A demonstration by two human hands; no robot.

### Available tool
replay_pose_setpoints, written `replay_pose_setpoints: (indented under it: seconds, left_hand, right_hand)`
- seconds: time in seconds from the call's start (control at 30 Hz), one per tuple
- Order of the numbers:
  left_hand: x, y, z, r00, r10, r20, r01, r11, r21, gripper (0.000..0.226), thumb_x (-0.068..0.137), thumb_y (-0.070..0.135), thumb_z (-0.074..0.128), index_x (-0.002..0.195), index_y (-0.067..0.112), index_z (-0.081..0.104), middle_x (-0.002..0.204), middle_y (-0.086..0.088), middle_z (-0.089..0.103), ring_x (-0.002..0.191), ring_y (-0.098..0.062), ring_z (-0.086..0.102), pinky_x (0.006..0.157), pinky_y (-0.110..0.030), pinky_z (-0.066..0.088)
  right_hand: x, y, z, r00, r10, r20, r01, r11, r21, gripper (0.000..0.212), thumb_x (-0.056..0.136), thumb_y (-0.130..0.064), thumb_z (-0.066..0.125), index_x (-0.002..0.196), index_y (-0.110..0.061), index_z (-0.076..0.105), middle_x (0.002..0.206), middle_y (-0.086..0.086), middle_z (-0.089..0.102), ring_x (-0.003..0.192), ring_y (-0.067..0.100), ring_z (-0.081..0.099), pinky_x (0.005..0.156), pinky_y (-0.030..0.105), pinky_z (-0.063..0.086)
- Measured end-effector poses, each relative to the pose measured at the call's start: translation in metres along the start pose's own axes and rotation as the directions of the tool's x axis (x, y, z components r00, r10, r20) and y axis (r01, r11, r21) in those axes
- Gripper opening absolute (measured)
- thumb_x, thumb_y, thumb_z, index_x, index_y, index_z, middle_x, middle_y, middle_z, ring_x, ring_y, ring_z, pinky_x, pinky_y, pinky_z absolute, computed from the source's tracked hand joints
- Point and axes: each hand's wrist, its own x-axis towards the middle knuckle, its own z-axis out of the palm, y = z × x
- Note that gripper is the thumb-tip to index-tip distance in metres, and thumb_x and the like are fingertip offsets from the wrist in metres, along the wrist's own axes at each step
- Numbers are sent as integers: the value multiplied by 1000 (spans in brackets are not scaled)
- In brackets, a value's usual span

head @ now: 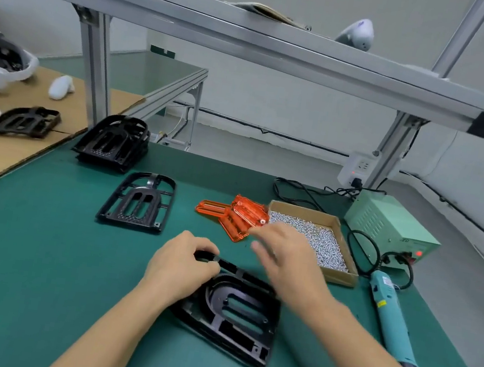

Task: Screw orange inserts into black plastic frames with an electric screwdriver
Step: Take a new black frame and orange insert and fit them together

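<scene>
Centrally, left hand (182,263) gripping black frame (235,313) edge, blurred right hand (284,251) seemingly loose beside orange inserts (236,216).

Glossy black plastic frame (235,313), translucent orange inserts (239,217), matt green mat (39,248)

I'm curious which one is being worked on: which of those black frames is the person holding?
The nearest black frame, gripped by the left hand; the others lie untouched farther back on the green mat.

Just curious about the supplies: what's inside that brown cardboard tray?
The cardboard tray holds a heap of small silver screws. The right hand covers its near-left part, so what lies there is hidden.
</scene>
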Motion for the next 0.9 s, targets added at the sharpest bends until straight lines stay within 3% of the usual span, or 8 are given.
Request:
replay_pose_setpoints:
  seconds: [0.1, 0.3, 0.47, 0.6, 0.7, 0.9]
  left_hand:
    - [-5, -6, -1, 999, 39, -35, -40, 998, -49, 18, 77, 28, 64, 75, 46, 62, 94, 13, 55, 95, -9, 55, 88, -31, 45]
    - [-7, -12, -4, 993, 25, -116, -36, 995, -88, 10, 81, 39, 66, 71, 36, 68, 89, 11, 59, 90, -3, 56, 82, -29, 44]
    - [-4, -13, -5, 988, 6, -152, -17, 997, -71, 15, 84, 39, 62, 72, 32, 68, 88, 12, 60, 86, -4, 55, 80, -29, 45]
    - [-4, -13, -3, 990, 10, -140, -15, 999, -39, 13, 85, 37, 61, 76, 32, 69, 90, 13, 61, 89, -7, 56, 82, -29, 46]
    - [-6, -12, -1, 993, 15, -118, -17, 1000, -14, 12, 86, 37, 60, 81, 33, 70, 93, 14, 62, 93, -7, 57, 85, -30, 46]
    - [-5, -11, -2, 993, 9, -120, -11, 1000, -15, 11, 86, 35, 60, 82, 32, 71, 94, 15, 64, 93, -7, 58, 85, -29, 47]
  right_hand:
    - [45, 26, 8, 972, 230, 48, -218, 959, -182, 30, 100, -25, 49, 125, -17, 63, 117, 5, 59, 111, 24, 49, 92, 34, 38]
    - [87, 46, 38, 926, 365, 93, -309, 877, -369, 33, 101, -27, 42, 125, -16, 62, 118, 11, 57, 110, 29, 51, 89, 36, 41]
    - [95, 50, 49, 897, 437, 73, -399, 869, -294, 27, 98, -24, 48, 114, -15, 67, 113, 10, 60, 105, 28, 56, 85, 37, 47]
    - [92, 51, 46, 910, 412, 51, -382, 879, -285, 21, 97, -24, 50, 106, -19, 68, 106, 7, 63, 98, 27, 59, 74, 32, 41]
    - [91, 49, 44, 906, 414, 89, -374, 880, -294, 21, 95, -31, 56, 107, -21, 70, 108, 6, 64, 100, 27, 60, 79, 34, 45]
    - [90, 44, 46, 908, 411, 79, -382, 892, -243, 14, 94, -22, 56, 92, -16, 69, 105, 7, 60, 95, 28, 60, 76, 35, 45]
